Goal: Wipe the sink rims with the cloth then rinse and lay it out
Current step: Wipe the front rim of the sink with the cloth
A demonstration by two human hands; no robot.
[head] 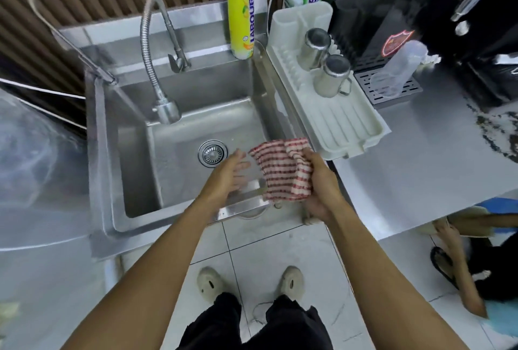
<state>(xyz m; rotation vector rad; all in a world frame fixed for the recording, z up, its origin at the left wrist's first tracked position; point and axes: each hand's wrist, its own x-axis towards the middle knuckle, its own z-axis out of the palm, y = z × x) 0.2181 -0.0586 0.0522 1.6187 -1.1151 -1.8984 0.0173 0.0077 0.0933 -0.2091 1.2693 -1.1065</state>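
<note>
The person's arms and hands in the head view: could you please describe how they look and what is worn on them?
Both arms are bare from the frame's lower edge to the wrists, with no sleeves in view. The left hand and right hand wear no gloves, and no rings, watch or bracelets are visible. The left hand's fingers are slightly blurred.

The left hand (234,173) is motion-blurred at its fingers, the right hand's (322,181) fingertips hide behind the cloth (283,173).
</note>
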